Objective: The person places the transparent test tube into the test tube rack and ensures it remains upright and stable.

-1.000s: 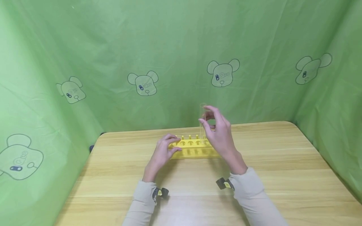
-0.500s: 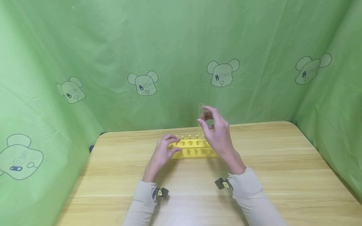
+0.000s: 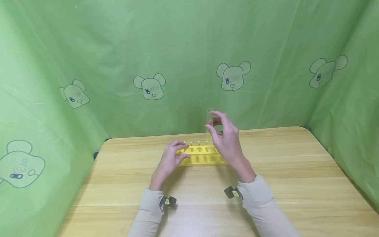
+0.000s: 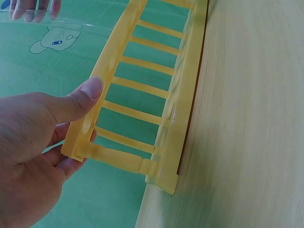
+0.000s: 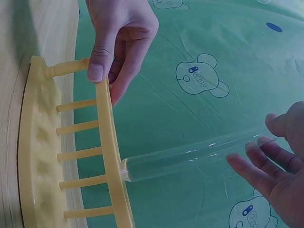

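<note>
A yellow test tube rack stands on the table, with a row of round holes in its top plate and pegs along the back. My left hand grips the rack's left end, thumb and fingers on either side of the top plate. In my right hand a clear test tube is pinched between thumb and fingers near its upper end. The tube is nearly upright over the rack. Its rounded bottom is at the top plate; no part of it shows below. My right hand hides the rack's right end.
The wooden table extends on both sides of the rack and in front of it. A green curtain printed with bear heads surrounds the table at the back and sides. Small black wrist cameras sit at both cuffs.
My right hand has shifted slightly left along the rack, carrying the test tube with it. The left hand and the rack have stayed in place.
</note>
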The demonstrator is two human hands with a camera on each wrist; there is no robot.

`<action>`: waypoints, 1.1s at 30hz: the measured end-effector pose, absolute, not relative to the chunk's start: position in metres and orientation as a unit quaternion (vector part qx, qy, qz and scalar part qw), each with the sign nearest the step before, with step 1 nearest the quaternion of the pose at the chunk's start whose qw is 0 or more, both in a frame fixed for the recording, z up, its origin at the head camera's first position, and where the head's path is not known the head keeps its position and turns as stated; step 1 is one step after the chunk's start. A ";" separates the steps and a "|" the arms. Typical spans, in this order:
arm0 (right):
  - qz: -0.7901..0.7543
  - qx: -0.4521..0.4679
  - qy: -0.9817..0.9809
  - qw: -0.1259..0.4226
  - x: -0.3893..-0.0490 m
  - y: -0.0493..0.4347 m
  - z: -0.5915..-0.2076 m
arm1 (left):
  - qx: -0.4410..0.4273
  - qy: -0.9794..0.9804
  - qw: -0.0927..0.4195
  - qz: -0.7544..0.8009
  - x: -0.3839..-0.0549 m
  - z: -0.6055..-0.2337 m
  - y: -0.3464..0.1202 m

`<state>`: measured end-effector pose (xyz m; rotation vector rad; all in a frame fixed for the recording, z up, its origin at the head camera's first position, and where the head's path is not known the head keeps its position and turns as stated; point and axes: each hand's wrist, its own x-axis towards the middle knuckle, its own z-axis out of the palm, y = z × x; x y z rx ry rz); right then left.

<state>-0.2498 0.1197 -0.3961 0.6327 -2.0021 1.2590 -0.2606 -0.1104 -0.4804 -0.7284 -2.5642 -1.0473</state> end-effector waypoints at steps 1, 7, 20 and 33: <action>0.483 0.243 -0.769 0.340 -0.250 0.120 -0.396 | -0.252 -0.887 0.138 -0.362 -0.261 -0.480 -0.110; 0.483 0.244 -0.769 0.340 -0.249 0.118 -0.397 | -0.255 -0.885 0.142 -0.362 -0.261 -0.481 -0.110; 0.482 0.246 -0.768 0.342 -0.250 0.117 -0.401 | -0.278 -0.875 0.172 -0.357 -0.262 -0.482 -0.111; 0.482 0.249 -0.765 0.346 -0.250 0.116 -0.406 | -0.263 -0.880 0.155 -0.364 -0.261 -0.480 -0.109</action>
